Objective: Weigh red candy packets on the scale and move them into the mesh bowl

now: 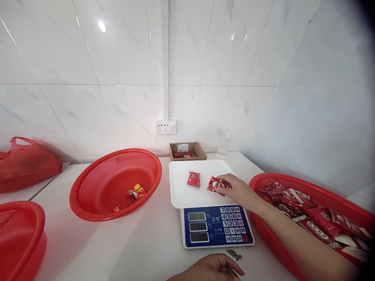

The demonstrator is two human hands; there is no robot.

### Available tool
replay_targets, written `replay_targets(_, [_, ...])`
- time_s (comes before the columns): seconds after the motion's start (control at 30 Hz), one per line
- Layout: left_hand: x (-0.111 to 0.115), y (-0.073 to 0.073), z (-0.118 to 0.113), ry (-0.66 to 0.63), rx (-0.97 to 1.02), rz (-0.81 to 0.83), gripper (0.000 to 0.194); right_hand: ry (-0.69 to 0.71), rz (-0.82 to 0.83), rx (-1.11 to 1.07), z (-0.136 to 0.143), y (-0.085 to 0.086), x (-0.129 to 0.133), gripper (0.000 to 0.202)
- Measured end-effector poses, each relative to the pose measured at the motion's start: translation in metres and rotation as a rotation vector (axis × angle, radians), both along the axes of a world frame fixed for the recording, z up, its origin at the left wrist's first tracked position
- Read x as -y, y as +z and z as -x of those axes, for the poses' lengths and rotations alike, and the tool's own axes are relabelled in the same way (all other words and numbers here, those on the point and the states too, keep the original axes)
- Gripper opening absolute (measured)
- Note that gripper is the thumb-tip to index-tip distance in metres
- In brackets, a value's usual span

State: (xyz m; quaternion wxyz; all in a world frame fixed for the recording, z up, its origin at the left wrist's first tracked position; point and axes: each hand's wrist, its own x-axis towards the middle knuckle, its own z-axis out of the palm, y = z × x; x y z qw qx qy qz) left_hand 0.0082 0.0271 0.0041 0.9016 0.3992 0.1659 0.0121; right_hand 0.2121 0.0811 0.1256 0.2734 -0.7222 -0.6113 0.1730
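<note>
My right hand pinches a small red snack packet over the right part of the white tray of the digital scale. To its left, another red packet lies flat on the tray. At the bottom of the view my left hand rests near the scale's front edge, its fingers loosely bent and apart, with nothing seen in them. Part of that hand is cut off by the frame. Below the keypad lies a small brown scrap.
On the right, a red basket holds many red packets. Left of the scale, another red basket contains a few wrapped pieces. A small cardboard box and a clear plastic bottle stand behind. A red bag lies far left, above a third basket.
</note>
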Motion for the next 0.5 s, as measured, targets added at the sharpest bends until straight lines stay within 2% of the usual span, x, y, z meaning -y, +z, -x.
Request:
replay_targets(0.1, [0.000,0.002,0.001,0.001,-0.011,-0.012,0.052,-0.141,-0.054,-0.104,-0.008,0.003,0.000,0.041])
replay_targets(0.17, [-0.001,0.004,0.001,-0.004,-0.011,-0.029,0.051,-0.178,-0.030,-0.051,-0.017,0.006,0.003,0.044])
replay_targets(0.27, [-0.002,0.004,0.002,-0.008,-0.013,-0.028,0.051,-0.108,0.118,0.122,-0.029,0.009,0.010,0.046])
replay_targets(0.37, [-0.003,0.002,0.001,-0.010,-0.014,-0.032,0.050,-0.079,0.241,0.250,-0.030,0.008,0.014,0.044])
replay_targets(0.5, [-0.004,-0.002,-0.001,-0.018,-0.017,-0.050,0.051,-0.059,0.214,0.175,-0.015,0.007,0.011,0.046])
